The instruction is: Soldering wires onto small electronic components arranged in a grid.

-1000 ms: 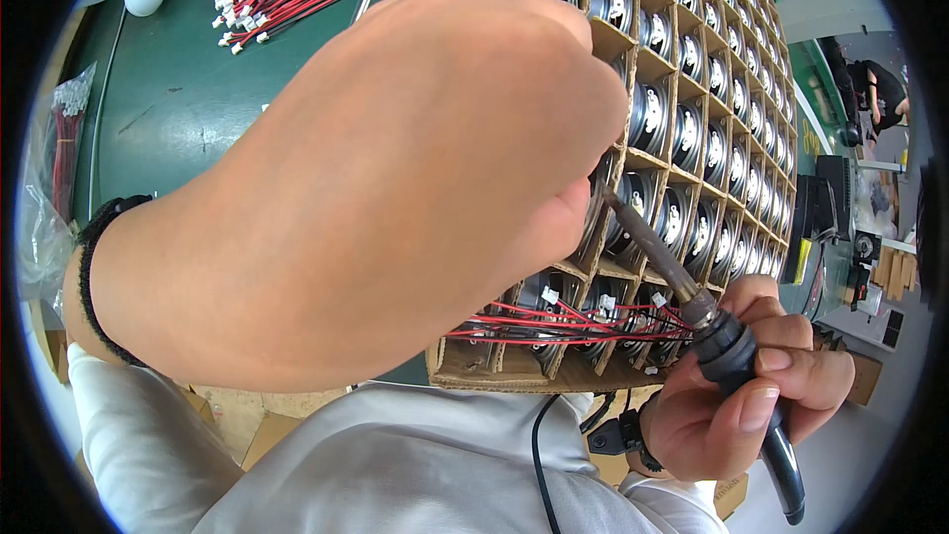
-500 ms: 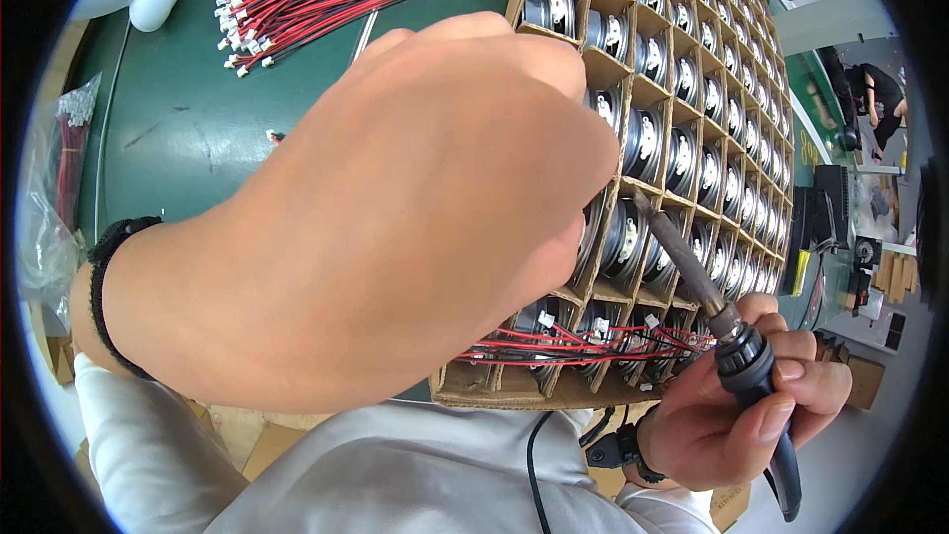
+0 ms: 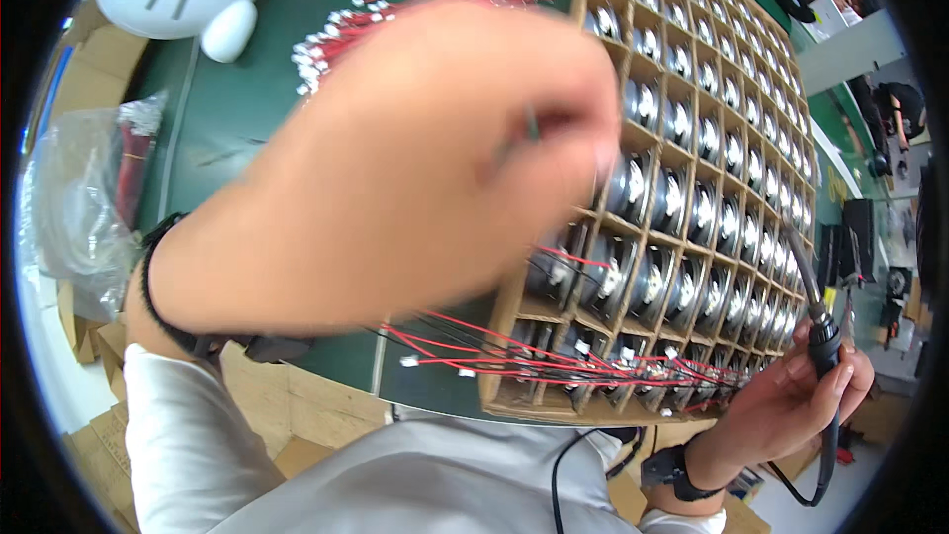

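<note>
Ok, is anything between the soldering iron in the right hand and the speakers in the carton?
Nothing visible blocks the soldering iron from the nearest speakers, though its height above them can't be told. Red and black wires lie across the near row of the carton, and the left hand hides part of its left side.

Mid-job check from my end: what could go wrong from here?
The soldering iron in the right hand points toward the cardboard tray; if hot, its tip might scorch cardboard or a speaker. Loose red and black wires stick out past the tray's left edge, so the left hand or its forearm might snag them.
</note>
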{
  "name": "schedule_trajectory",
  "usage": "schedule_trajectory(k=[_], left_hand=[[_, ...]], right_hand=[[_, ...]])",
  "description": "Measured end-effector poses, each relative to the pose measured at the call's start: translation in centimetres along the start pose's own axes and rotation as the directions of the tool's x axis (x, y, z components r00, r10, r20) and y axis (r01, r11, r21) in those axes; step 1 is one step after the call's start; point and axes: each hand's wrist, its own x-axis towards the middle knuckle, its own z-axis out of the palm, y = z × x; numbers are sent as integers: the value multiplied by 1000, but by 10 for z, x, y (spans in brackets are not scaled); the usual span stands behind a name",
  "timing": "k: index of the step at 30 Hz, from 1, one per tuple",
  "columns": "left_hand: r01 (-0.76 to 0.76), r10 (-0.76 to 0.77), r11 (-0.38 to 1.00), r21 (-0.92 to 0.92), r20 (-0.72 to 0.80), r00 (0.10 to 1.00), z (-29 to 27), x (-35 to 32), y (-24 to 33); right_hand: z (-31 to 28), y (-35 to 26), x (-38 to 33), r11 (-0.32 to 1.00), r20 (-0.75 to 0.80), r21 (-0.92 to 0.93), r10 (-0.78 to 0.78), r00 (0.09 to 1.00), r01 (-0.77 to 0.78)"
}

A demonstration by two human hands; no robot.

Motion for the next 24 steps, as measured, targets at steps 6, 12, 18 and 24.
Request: schedule_trajectory(k=[6,12,18,24], left_hand=[[260,-226,876,407,-130,965,-27,6,-46],[274,-300,744,609,-63,952,-12,-2,-68],[268,-246,795,544,-114,962,-23,1,-66],[402,-366,907,123,-236,900,-41,10,-59]], right_hand=[[16,3,-8,989,-263,-16,138,955,-147],[16,-4,-9,983,-173,-4,182,968,-185],[12,-3,-12,982,-148,-15,182,972,-186],[15,-3,-11,987,-148,-61,135,980,-145]])
